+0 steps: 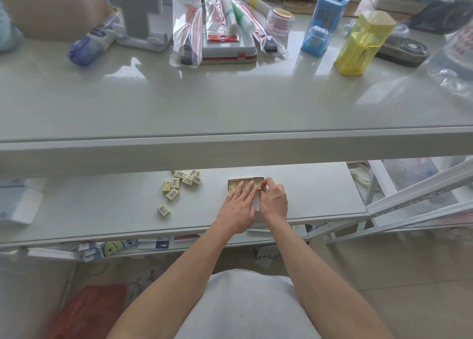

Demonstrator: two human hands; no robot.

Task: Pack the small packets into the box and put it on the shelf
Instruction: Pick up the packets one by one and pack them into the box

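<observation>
Ideally, the packet (261, 187) pinched by the right hand (273, 201) is being seated squarely in the box (245, 178), neighbours (233, 185) being pressed flat by the left hand's (236, 209) straight fingers (240, 189).

Eight small packets (172, 194) are counted loose on the shelf (320, 193), though the cluster is tight. One box (245, 179) is seen, with at least three packets showing inside. On the worktop (230, 103) one blue case (325, 21), one yellow case (363, 42) and one round jar (280, 22) are counted.
</observation>
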